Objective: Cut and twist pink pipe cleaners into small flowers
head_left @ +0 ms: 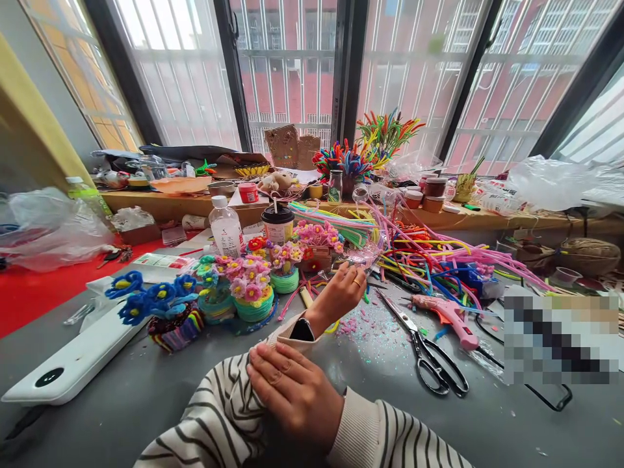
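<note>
Right fingers (273,372) flat on sleeve (227,396); left fingers (358,278) curled, hold unclear, near plastic (366,252); bottle label (231,234) illegible.

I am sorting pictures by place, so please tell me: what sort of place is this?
Probably a craft workroom by windows: fuzzy coloured stems are heaped on the table near scissors and a pink glue gun, and fuzzy flowers stand in small pots.

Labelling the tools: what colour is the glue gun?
Pink, clearest in the head view.
</note>
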Action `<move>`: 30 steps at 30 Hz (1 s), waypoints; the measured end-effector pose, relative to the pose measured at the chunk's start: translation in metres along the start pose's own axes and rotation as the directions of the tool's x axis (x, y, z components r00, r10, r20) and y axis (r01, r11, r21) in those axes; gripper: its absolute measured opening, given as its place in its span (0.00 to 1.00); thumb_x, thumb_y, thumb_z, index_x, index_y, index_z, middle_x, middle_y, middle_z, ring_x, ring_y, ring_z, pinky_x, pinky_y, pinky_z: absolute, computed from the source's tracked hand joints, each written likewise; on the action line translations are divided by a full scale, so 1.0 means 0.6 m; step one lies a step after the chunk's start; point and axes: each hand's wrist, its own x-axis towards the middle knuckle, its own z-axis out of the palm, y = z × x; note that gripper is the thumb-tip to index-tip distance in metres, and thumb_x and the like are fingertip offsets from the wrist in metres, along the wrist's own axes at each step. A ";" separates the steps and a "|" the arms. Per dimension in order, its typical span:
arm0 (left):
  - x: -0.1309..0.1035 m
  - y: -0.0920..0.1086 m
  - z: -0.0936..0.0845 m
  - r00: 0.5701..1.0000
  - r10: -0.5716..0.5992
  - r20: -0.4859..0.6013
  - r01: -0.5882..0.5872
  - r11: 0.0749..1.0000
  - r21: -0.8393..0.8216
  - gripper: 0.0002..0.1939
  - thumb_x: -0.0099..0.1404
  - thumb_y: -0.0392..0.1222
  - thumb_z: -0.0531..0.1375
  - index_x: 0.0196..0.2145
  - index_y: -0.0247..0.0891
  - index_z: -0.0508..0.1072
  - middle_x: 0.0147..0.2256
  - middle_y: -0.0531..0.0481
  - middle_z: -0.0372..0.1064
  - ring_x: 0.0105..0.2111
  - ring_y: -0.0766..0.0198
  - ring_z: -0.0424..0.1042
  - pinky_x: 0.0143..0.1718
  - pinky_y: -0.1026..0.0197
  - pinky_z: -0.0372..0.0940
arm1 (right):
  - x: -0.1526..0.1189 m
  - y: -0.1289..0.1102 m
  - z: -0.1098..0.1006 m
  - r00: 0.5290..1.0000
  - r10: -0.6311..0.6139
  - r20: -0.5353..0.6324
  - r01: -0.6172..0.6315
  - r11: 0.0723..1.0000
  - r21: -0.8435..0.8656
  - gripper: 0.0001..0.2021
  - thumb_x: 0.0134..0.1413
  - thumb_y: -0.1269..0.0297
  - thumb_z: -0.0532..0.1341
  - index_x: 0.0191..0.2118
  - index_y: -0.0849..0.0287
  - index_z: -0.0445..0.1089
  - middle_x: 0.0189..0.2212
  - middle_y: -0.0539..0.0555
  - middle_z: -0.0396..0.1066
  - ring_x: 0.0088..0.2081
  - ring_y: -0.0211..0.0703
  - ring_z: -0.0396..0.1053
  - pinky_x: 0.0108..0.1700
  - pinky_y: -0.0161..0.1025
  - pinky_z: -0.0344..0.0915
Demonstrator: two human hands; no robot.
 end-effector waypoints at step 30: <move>-0.075 -0.038 0.035 0.915 -0.362 0.176 0.399 0.875 -0.274 0.10 0.56 0.43 0.51 0.32 0.35 0.67 0.31 0.46 0.63 0.31 0.61 0.63 0.32 0.59 0.59 | -0.027 -0.005 0.065 0.996 0.080 0.025 -0.081 0.995 0.053 0.15 0.55 0.69 0.45 0.47 0.63 0.59 0.50 0.49 0.59 0.52 0.37 0.52 0.54 0.35 0.53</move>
